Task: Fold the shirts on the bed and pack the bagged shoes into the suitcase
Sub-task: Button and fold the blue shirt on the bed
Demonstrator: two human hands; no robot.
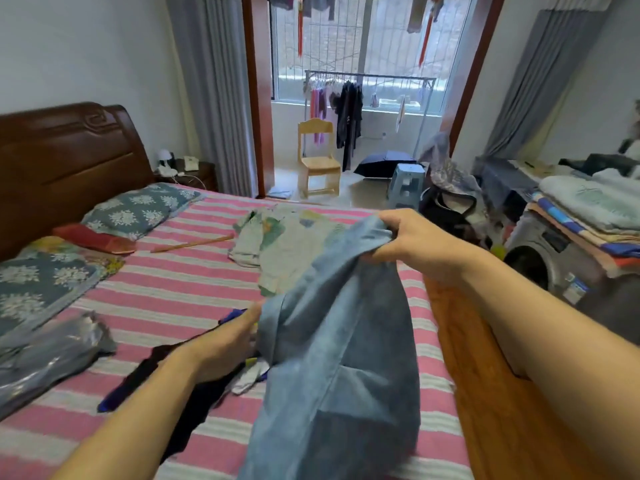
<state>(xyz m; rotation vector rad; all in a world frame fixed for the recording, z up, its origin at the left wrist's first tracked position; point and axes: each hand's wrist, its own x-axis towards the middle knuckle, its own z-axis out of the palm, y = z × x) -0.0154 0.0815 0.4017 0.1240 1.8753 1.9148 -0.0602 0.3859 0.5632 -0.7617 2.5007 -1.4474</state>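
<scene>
Gripped at two places, a blue denim shirt is held up over the near right part of the bed. One bunched end is clenched in the right hand, whose fingers are curled tightly round the cloth; from that fist the shirt hangs down and toward the viewer, so most of the fabric lies below and left of the grip. The left hand is placed low at the shirt's left edge, but its fingertips are hidden behind the cloth, so whether it is pinching the shirt or only touching it cannot be told.

From left to right across the scene: a carved dark wooden headboard is seen at far left, with two blue flowered pillows before it. A crumpled grey plastic bag is lying on the pink and white striped sheet near the left edge. Beneath the left forearm a dark garment is spread on the sheet. Beyond the hands, near the far edge of the bed, a pale patterned shirt is laid out flat, just behind the raised denim. Past the bed, a small wooden chair and a clothes rack are set by the window. At far right, folded blankets are stacked on a washing machine.
</scene>
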